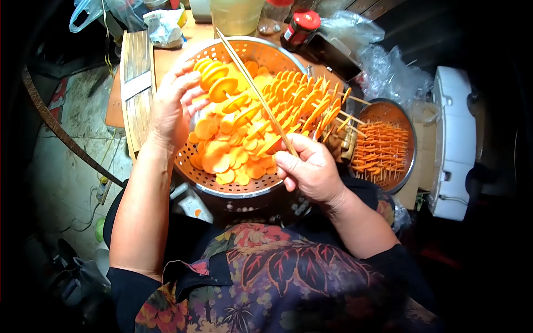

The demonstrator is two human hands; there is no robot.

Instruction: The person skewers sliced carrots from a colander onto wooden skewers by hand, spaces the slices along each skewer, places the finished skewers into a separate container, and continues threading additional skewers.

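Note:
My right hand (312,166) is closed on the lower ends of thin wooden skewers (252,83), which point up and away to the left. Beside them, a slanting row of threaded carrot slices (223,89) runs from near my left hand down toward my right. My left hand (179,102) is at the upper end of that row with its fingers apart; I cannot tell whether they touch the slices. Beneath both hands, a perforated metal colander (222,187) holds many loose orange carrot slices (214,155). Several filled carrot skewers (305,94) lie across its right side.
A second metal bowl (412,139) at the right holds rows of carrot skewers (380,150). Behind the colander stand a red-lidded jar (302,28), a dark phone-like slab (333,55) and a clear container (236,14). Bundled wooden sticks (136,55) lie left; a white foam box (452,144) stands far right.

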